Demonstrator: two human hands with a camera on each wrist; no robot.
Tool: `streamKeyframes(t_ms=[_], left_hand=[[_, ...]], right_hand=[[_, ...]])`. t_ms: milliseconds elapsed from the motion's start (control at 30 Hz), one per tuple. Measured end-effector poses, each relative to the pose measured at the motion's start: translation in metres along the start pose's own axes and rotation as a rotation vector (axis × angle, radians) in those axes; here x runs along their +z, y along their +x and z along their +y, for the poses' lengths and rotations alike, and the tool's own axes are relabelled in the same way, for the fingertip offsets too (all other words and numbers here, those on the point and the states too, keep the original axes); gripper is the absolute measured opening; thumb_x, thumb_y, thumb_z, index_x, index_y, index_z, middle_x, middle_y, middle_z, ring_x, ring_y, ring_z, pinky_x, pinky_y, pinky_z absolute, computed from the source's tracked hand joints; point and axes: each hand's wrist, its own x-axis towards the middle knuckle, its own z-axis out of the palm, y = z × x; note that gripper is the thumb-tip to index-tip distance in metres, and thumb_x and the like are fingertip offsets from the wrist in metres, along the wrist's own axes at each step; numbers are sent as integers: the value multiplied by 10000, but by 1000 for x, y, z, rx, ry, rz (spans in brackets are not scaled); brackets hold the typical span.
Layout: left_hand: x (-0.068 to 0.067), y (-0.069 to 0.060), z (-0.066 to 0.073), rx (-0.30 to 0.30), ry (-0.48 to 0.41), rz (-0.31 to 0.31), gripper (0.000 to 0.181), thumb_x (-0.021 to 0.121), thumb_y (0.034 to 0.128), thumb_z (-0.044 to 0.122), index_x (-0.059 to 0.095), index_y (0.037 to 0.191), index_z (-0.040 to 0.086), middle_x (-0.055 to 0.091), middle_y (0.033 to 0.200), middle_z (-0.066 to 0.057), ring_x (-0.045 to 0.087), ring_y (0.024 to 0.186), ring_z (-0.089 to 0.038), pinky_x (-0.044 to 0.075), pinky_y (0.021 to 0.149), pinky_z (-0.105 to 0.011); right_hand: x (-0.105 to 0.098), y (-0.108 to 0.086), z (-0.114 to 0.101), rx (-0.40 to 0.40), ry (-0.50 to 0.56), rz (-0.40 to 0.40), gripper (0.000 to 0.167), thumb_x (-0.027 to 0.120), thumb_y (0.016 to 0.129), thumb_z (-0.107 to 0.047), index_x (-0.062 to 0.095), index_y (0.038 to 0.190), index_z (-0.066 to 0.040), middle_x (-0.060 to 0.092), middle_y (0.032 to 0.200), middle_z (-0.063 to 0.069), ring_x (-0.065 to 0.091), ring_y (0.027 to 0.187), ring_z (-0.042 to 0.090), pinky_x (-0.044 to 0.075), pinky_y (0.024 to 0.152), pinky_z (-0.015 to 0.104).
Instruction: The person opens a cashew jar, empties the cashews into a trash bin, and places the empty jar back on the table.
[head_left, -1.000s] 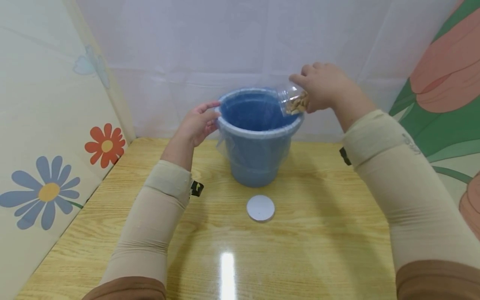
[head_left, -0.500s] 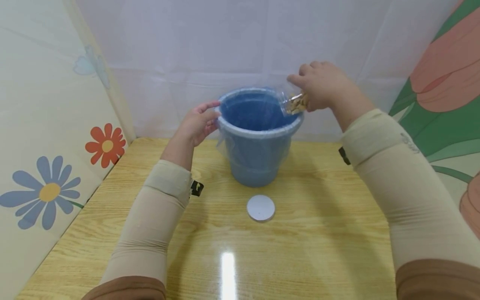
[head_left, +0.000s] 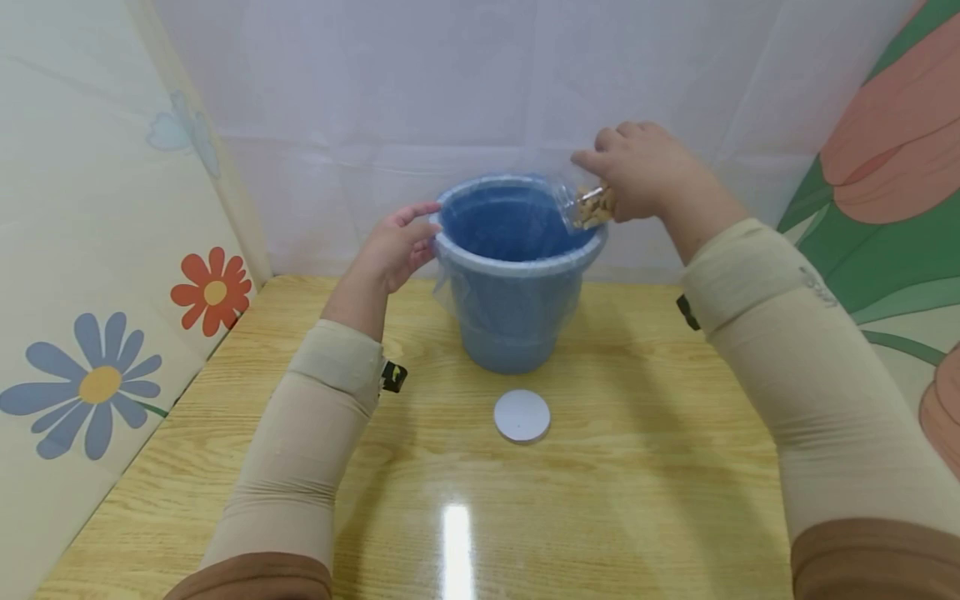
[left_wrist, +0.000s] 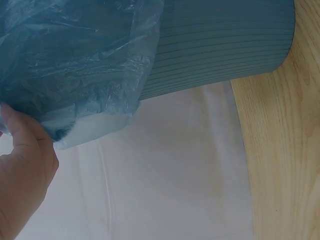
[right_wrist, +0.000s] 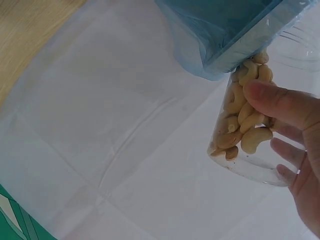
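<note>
A blue trash bin (head_left: 517, 312) stands upright on the table, a thin clear plastic bag (left_wrist: 85, 65) lining it and folded over its rim. At the rim's left side, my left hand (head_left: 397, 247) touches the bag-covered edge with thumb and fingertips, the fingers fairly straight. My right hand (head_left: 641, 171) grips a clear plastic jar (right_wrist: 245, 167) over the bin's right rim. The jar is tipped on its side, its mouth towards the bin's inside. Several cashews (right_wrist: 255, 140) lie within the jar. The bin's bottom is out of sight.
A round white lid (head_left: 522, 416) lies flat on the wooden table (head_left: 585, 517) in front of the bin. Behind hangs a white cloth backdrop (head_left: 375, 75), with flower-printed panels (head_left: 97, 250) at the sides.
My right hand has shifted slightly left and tilted the jar further over the bin's rim. My left hand, the bin and the lid stay in place.
</note>
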Motion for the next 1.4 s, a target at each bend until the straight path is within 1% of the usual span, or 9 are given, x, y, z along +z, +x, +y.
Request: streamKeyframes(t_ms=[100, 200, 300, 433, 600, 700, 933, 1133, 1400], left_hand=[[0, 0, 0, 0, -2, 2, 419, 567, 879, 39, 516, 1284, 130, 496, 1130, -107, 537, 719, -131, 502, 646, -198], [0, -1, 0, 0, -1, 2, 423, 566, 877, 35, 513, 1286, 128, 496, 1139, -110, 543, 729, -132, 505, 654, -199], [0, -1, 0, -1, -1, 2, 425, 565, 877, 33, 512, 1287, 127, 494, 1150, -114, 545, 737, -135, 506, 661, -199], [0, -1, 0, 2, 2, 1, 425, 563, 879, 36, 508, 1290, 125, 488, 1165, -114, 545, 743, -135, 506, 665, -200], [0, 0, 0, 2, -4, -2, 427, 564, 879, 33, 505, 1292, 121, 488, 1180, -119, 549, 761, -139, 507, 676, -204], [1, 0, 0, 1, -3, 1, 426, 567, 877, 34, 510, 1290, 126, 492, 1186, -119, 549, 769, -142, 507, 680, -206], [1, 0, 0, -4, -6, 5, 423, 568, 877, 33, 513, 1286, 126, 489, 1215, -133, 556, 787, -145, 507, 690, -210], [1, 0, 0, -8, -3, 4, 421, 565, 881, 37, 512, 1288, 131, 476, 1242, -132, 557, 805, -146, 506, 700, -213], [2, 0, 1, -5, 11, 9, 412, 571, 880, 47, 522, 1279, 140, 490, 1199, -113, 549, 786, -145, 507, 694, -212]], right_hand=[[0, 0, 0, -1, -10, 0, 935, 740, 717, -118, 177, 1462, -113, 397, 1242, 239, 316, 1184, 455, 188, 1036, 588], [1, 1, -1, 14, -12, -5, 941, 728, 727, -110, 153, 1470, -150, 387, 1255, 244, 308, 1186, 462, 185, 1034, 592], [2, 2, -2, 30, -21, -12, 935, 713, 743, -123, 133, 1475, -176, 378, 1262, 256, 313, 1169, 470, 207, 1019, 599], [2, 2, -3, 33, -43, -14, 912, 706, 748, -144, 148, 1470, -141, 376, 1250, 270, 323, 1153, 475, 245, 995, 607], [1, 2, -3, 23, -38, -15, 880, 698, 734, -90, 187, 1450, -73, 360, 1292, 265, 295, 1205, 467, 226, 1007, 608], [1, 2, -3, 20, -44, -11, 863, 703, 727, -80, 211, 1435, -40, 362, 1305, 257, 299, 1209, 456, 225, 1009, 605], [0, 2, -3, 10, -71, -19, 831, 678, 752, -59, 207, 1437, -46, 369, 1308, 255, 294, 1213, 454, 208, 1021, 601], [0, 2, -4, -11, -71, 0, 796, 651, 757, -4, 230, 1431, -55, 373, 1310, 251, 284, 1226, 452, 176, 1040, 591], [0, 2, -5, -15, -83, 20, 768, 634, 774, 24, 245, 1430, -73, 372, 1329, 246, 275, 1247, 445, 147, 1064, 570]])
